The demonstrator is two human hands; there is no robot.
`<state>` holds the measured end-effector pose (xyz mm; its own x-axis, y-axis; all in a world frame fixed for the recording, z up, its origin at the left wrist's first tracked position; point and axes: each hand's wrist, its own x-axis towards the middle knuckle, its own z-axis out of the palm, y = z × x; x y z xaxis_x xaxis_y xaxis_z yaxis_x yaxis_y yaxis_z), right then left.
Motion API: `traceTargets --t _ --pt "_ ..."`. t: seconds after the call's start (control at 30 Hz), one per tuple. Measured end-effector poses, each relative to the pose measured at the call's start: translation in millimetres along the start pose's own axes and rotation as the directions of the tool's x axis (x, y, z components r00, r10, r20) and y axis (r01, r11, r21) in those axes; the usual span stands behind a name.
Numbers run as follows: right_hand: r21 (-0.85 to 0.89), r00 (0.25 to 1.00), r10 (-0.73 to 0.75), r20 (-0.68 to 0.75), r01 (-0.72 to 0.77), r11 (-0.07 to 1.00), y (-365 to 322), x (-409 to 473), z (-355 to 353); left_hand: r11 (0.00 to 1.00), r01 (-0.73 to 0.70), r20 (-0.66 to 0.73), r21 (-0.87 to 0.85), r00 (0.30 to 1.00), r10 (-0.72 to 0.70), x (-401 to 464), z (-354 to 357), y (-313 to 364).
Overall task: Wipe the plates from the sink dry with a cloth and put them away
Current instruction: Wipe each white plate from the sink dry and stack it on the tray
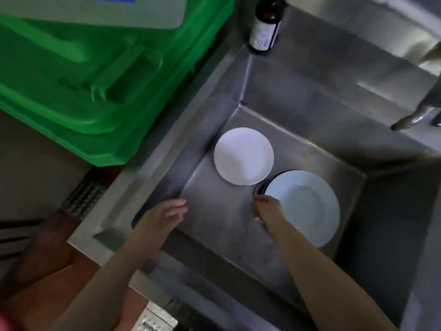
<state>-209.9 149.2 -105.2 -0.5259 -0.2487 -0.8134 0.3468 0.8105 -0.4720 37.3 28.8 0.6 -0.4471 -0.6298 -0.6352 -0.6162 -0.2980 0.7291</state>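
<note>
Two plates lie on the floor of a steel sink (214, 223). A small white plate (243, 156) rests near the sink's far left corner. A larger pale blue plate (303, 206) lies to its right, over the drain. My right hand (266, 209) reaches down to the blue plate's left rim, fingers curled at its edge; whether they grip it is unclear. My left hand (162, 216) hovers above the sink's left part with fingers relaxed, holding nothing. No cloth is in view.
A green plastic bin (78, 75) with a lid stands left of the sink. A dark brown bottle (265, 25) stands on the sink's far corner. A tap spout (415, 115) juts in from the right. Reddish floor shows at the lower left.
</note>
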Motion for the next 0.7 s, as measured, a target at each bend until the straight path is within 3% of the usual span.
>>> traceTargets --t 0.2,0.33,0.6,0.7 --pt "0.238 0.989 0.145 0.03 -0.148 0.96 -19 62 25 0.976 0.071 -0.099 -0.208 0.991 -0.093 16 -3 -21" --pt "0.501 0.971 0.237 0.027 -0.218 0.838 -21 91 37 0.968 0.051 -0.121 -0.246 0.989 -0.083 20 -1 -27" --pt "0.635 0.971 0.237 -0.042 -0.157 0.756 -20 102 50 0.954 0.037 -0.143 -0.299 0.986 -0.083 17 1 -22" --pt "0.617 0.971 0.234 -0.056 -0.15 0.772 -15 104 50 0.958 0.034 -0.148 -0.285 0.986 -0.079 18 0 -23"
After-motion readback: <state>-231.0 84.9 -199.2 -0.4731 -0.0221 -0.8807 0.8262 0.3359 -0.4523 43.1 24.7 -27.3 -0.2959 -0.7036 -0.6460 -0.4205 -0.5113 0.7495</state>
